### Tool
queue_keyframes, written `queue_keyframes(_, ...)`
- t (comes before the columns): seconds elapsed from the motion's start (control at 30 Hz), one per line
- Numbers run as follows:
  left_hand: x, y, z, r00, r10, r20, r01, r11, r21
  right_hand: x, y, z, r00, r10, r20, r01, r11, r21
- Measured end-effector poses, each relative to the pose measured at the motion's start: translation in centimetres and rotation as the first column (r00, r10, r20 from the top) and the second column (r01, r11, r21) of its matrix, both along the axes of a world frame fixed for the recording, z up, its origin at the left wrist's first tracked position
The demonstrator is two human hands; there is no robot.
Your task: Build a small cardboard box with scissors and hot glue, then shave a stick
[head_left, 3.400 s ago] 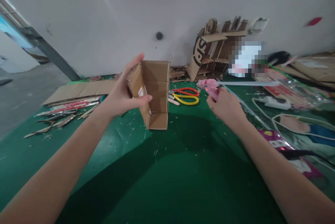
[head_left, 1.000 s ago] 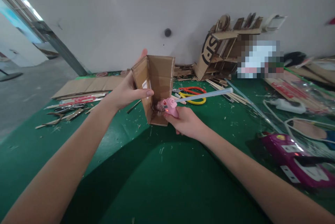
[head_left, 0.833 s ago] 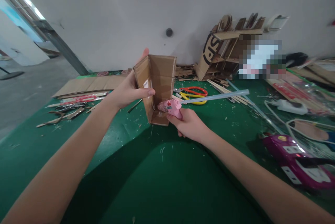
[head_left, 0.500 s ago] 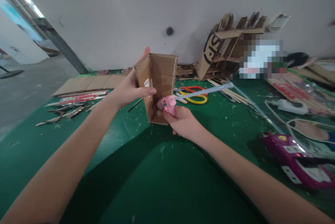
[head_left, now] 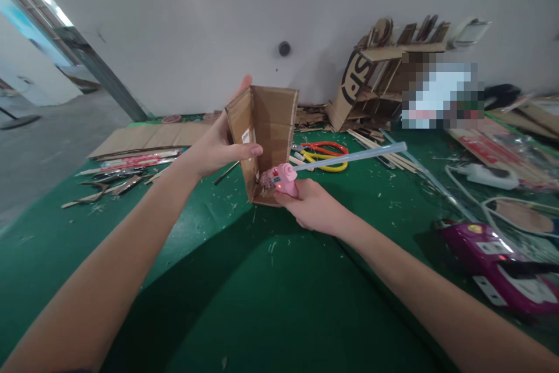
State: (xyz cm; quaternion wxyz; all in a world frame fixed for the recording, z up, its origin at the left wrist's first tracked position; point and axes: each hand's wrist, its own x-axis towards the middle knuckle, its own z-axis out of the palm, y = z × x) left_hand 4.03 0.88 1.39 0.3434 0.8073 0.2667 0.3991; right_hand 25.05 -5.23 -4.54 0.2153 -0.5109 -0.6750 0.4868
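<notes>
My left hand [head_left: 225, 149] is closed on the left wall of a small cardboard box [head_left: 275, 117], thumb inside and fingers behind. The box stands upright, its open side toward me. A pink hot glue gun [head_left: 287, 180] sits in my closed right hand [head_left: 317, 204], its nozzle pointing into the box's lower left inner corner. A small light glows on the gun. Out of its back a long clear glue stick [head_left: 358, 155] slants up to the right. Whether the nozzle touches the cardboard I cannot tell.
Scissors with red and yellow handles [head_left: 327, 159] lie behind my right hand. A purple power strip [head_left: 493, 262] is at right, a cardboard shelf [head_left: 371, 79] at the back right. Pliers [head_left: 89, 192], sticks and a flat cardboard sheet [head_left: 140, 139] lie at left on the green table [head_left: 262, 303].
The glue gun and my right hand have shifted slightly to the right, and the glue stick's end now reaches farther right. My left hand and the box have barely moved.
</notes>
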Motion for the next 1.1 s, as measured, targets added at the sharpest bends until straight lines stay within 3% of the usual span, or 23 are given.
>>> queue_keyframes(0.23, 0.0, 0.2, 0.1, 0.999, 0.012, -0.045, -0.012, 1.000, -0.004, 0.2, 0.6, -0.8, 0.993, -0.109, -0.049, 0.111, 0.993, 0.039)
queue_keyframes(0.57, -0.1, -0.2, 0.3, 0.995, 0.034, -0.091, -0.030, 0.998, 0.047, 0.0, 0.4, 0.8, 0.997, 0.009, -0.078, -0.013, 0.999, -0.044)
queue_keyframes(0.87, 0.2, 0.2, 0.1, 1.000, -0.027, 0.015, 0.026, 0.999, 0.045, 0.6, 0.7, -0.3, 0.997, -0.079, -0.020, 0.080, 0.994, 0.068)
queue_keyframes(1.1, -0.1, 0.5, -0.2, 0.998, -0.048, 0.035, 0.048, 0.999, 0.024, -0.1, 0.9, 0.4, 0.999, 0.016, -0.030, -0.015, 1.000, 0.021)
